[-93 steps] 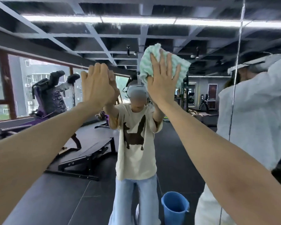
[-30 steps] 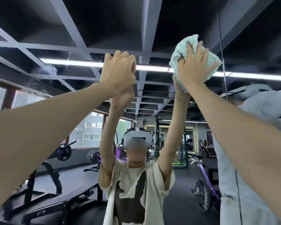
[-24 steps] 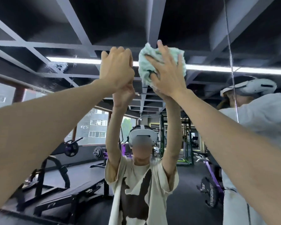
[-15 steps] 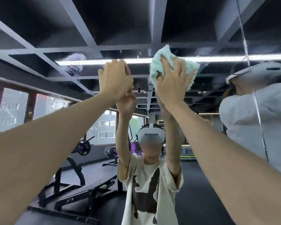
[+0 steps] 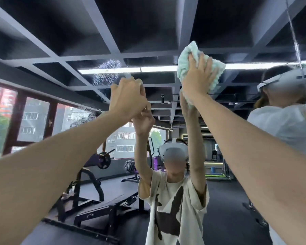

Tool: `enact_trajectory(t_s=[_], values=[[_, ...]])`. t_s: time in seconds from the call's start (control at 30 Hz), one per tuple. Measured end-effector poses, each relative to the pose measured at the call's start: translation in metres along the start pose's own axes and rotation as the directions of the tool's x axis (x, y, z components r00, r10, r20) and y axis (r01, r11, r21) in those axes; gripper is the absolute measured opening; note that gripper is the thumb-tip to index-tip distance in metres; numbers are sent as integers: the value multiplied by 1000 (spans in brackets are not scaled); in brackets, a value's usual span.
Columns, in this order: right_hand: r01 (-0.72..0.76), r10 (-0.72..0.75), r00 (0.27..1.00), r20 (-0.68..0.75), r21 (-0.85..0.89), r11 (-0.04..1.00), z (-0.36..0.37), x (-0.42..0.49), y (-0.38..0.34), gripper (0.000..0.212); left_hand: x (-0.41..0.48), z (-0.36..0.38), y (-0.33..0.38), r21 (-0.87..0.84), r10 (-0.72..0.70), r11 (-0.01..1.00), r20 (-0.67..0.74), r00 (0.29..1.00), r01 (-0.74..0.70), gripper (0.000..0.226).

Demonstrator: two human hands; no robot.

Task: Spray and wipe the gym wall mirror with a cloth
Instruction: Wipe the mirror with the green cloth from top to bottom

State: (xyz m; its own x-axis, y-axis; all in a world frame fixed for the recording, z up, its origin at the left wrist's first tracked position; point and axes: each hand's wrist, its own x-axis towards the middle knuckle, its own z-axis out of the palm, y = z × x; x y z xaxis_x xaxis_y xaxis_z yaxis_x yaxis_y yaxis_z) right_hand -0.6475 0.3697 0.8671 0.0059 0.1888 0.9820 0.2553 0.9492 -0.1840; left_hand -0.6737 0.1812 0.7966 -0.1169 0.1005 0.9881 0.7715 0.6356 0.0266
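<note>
Both forearms hog the foreground. Left hand [image 5: 126, 96] is curled, back to camera, can't tell if it holds anything. Right hand [image 5: 196, 76] clutches the bunched cloth [image 5: 185, 55] high against the mirror [image 5: 60, 121], spray droplets [image 5: 106, 71] just left, weight bench [image 5: 113, 206] reflected behind

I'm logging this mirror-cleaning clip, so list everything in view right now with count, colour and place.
mirror: one, reflects the gym, fills the view
cloth: one, mint green, upper right, against the mirror
spray droplets: one patch, whitish, on the mirror left of the cloth
light strip: one, white, reflected ceiling
weight bench: one, black, reflected lower left
own reflection: one, cream T-shirt, centre
person in white top: one, right edge
left hand: raised at the mirror, curled; any grasp hidden
right hand: holds the cloth on the mirror
</note>
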Motion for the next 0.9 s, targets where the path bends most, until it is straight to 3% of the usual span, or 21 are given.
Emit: enact_trajectory(t_s=[0.07,0.13,0.2,0.23,0.27,0.33,0.4,0.43,0.47,0.53,0.6,0.67,0.73,0.8,0.9], values=[[198,-201,977,72,51,979,2,0,-20,64,4,-7,-7,-5,-15,1000,-21,1000,15,19],[464,-470,863,185,78,883,4,-11,-36,66,4,-8,-12,15,-43,999,-15,999,43,20],[591,-589,777,221,63,804,10,-22,-38,67,-1,-4,-16,42,-58,997,-4,998,58,17],[592,-588,788,183,40,805,11,-20,-34,67,-4,-1,-16,63,-60,996,4,998,59,14],[535,-533,837,126,16,845,12,-13,-25,66,-8,1,-15,74,-57,996,22,998,55,10],[250,-250,968,-13,-16,968,6,8,0,62,-16,6,-9,57,-31,998,57,998,28,8],[-26,27,999,-44,10,1000,-3,23,19,60,-19,8,-2,57,23,998,87,996,-28,10],[-50,50,998,-45,-1,999,-4,22,19,58,-19,8,1,55,50,997,99,994,-56,12],[15,-15,998,-55,7,1000,-5,15,12,55,-18,8,3,49,67,996,102,993,-72,14],[303,-302,953,-32,17,953,-2,-12,-5,51,-16,7,9,36,66,997,93,994,-70,17],[522,-516,845,142,-11,853,6,-37,-13,59,-15,6,14,41,42,998,83,996,-45,17],[570,-543,809,223,-73,819,6,-38,0,64,-14,5,19,41,26,999,82,996,-30,17],[414,-407,908,100,-68,908,-2,-26,26,55,-15,4,21,41,30,999,78,996,-33,18],[130,-130,991,-30,-10,991,-12,-13,55,55,-16,4,19,41,42,998,68,997,-45,19],[-44,43,998,-51,-8,999,-21,-7,66,60,-22,6,15,47,52,997,57,997,-55,20]])
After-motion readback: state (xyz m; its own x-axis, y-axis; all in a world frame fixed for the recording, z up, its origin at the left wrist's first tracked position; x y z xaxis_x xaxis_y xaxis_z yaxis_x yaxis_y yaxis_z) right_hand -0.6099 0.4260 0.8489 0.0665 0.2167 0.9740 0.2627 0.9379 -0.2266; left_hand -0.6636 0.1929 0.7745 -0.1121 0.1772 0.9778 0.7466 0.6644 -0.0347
